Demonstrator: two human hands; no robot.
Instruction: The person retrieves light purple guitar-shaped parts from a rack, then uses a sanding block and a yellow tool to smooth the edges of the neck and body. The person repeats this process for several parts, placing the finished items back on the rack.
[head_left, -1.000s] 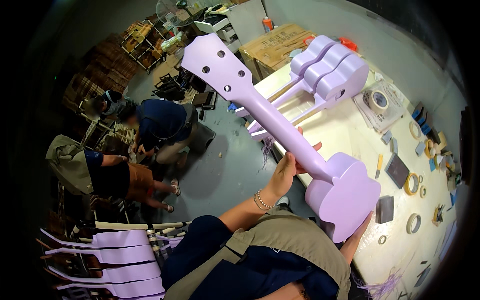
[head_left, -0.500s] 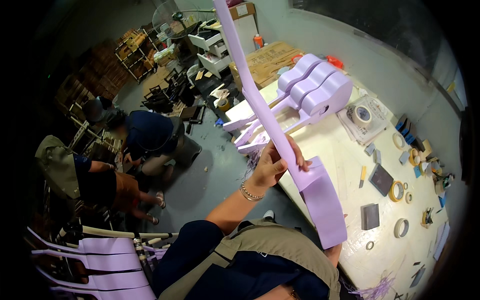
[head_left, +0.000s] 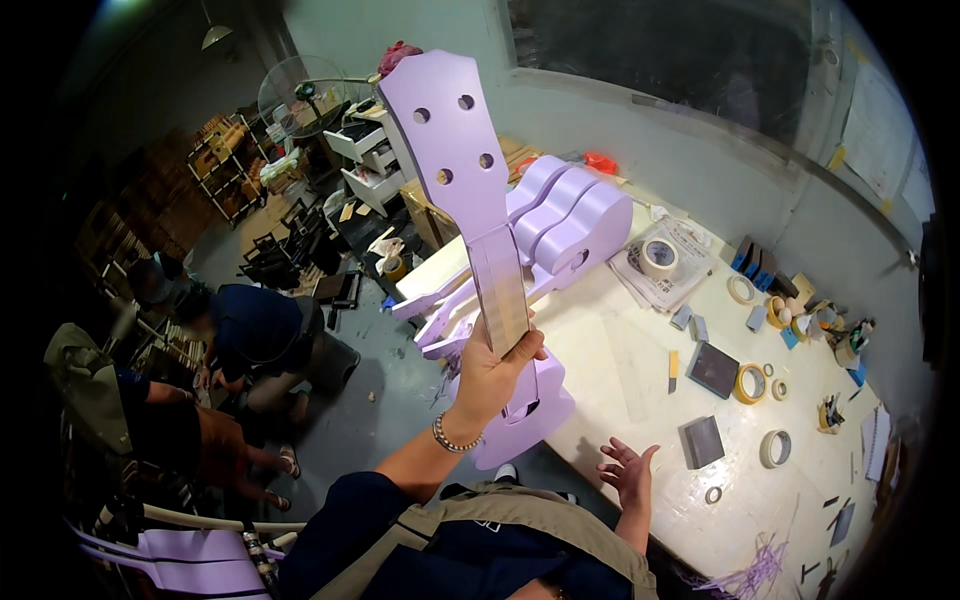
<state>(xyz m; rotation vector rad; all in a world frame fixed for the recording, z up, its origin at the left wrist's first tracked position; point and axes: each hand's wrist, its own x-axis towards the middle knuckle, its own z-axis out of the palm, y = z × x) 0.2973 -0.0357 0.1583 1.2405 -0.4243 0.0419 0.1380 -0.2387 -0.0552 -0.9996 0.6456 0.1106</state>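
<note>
My left hand [head_left: 490, 382] is wrapped round the neck of a lilac ukulele [head_left: 448, 135]. Its headstock points up and away, with round peg holes in it, and a paler strip runs along the neck. Below my fist the body hangs by the table's near edge, part of its sound hole hidden behind my hand. To the right of that body, my right hand [head_left: 630, 475] is empty, its fingers spread, over the table edge. More lilac ukuleles [head_left: 592, 215] stand side by side on the table [head_left: 610, 370], partly hidden by the held one.
Tape rolls [head_left: 775, 449], a grey block [head_left: 702, 442], a dark pad [head_left: 714, 370] and a yellow-handled cutter [head_left: 673, 371] lie on the table. Purple strips [head_left: 750, 568] lie at its near edge. Racked lilac ukuleles [head_left: 200, 560] stand lower left. Two people [head_left: 255, 325] bend over at left.
The ukulele has turned from edge-on to show its headstock and front, and its body has swung left. My right hand has let go of the body and opened.
</note>
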